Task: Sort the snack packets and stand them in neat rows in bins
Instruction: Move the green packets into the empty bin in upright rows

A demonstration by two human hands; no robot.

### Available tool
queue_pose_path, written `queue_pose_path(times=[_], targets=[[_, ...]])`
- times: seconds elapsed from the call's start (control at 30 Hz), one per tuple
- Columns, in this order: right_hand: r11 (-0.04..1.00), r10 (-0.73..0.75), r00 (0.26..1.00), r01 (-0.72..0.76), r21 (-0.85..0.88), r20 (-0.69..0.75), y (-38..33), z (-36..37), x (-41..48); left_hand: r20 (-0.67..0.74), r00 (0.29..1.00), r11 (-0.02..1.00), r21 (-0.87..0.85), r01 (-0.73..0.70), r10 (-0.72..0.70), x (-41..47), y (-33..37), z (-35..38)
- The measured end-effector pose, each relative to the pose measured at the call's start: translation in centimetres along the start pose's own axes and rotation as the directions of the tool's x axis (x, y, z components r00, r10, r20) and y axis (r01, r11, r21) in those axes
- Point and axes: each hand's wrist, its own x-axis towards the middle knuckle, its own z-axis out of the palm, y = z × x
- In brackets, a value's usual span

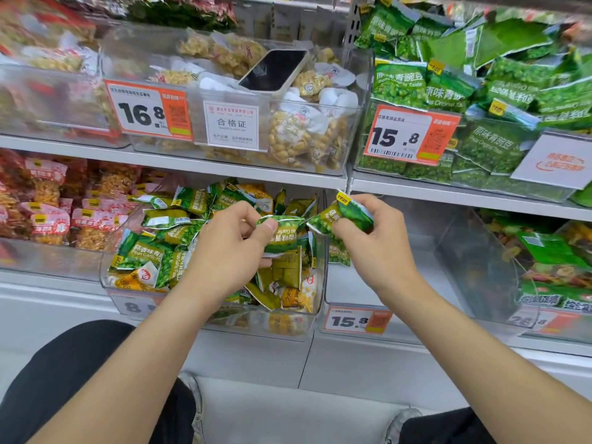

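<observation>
My left hand (230, 248) pinches a green pea packet (283, 233) between thumb and fingers above a clear bin (205, 325) on the lower shelf. That bin holds several jumbled garlic pea packets (150, 254) in yellow-green wrappers. My right hand (374, 241) grips another green pea packet (344, 216), held over the gap between this bin and the clear bin to its right (416, 312). The right-hand bin shows a bare interior apart from a green packet (338, 256) near its left wall.
A phone (274, 70) lies on yellow nut bags in the upper middle bin (352, 142). Green pea packets (487, 91) fill the upper right bin. Red packets (48, 213) sit lower left, mixed green packets (551, 251) lower right. Price tags front the bins.
</observation>
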Motion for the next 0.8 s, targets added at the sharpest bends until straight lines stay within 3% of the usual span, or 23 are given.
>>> queue_pose_path(times=[0.17,0.33,0.47,0.63,0.7,0.8], targets=[[0.991,-0.009,0.957,-0.03,0.129,0.29,-0.1,0.0,-1.2,0.034,0.998,0.981,-0.184,0.066,-0.061,-0.8,1.1,1.2],[0.982,0.091,0.967,-0.126,0.137,0.24,0.3,-0.2,-1.1,0.148,0.986,0.938,-0.324,0.126,-0.081,-1.0,1.6,1.8],[0.911,0.237,0.918,-0.324,0.257,0.318,0.4,-0.7,-0.9,0.074,0.989,0.914,-0.377,0.15,-0.132,-0.9,1.3,2.0],[0.795,0.295,0.847,-0.474,0.379,0.442,0.3,-0.8,-1.1,0.044,0.984,0.833,-0.525,0.171,-0.174,-1.0,1.4,2.8],[0.822,0.3,0.859,-0.453,0.344,0.414,0.4,-1.0,-1.1,0.112,0.982,0.837,-0.514,0.188,-0.151,-1.2,1.7,3.1],[0.952,0.216,0.936,-0.265,0.153,0.277,0.7,-1.2,-0.9,0.22,0.965,0.863,-0.451,0.228,-0.141,-1.2,1.5,3.4]])
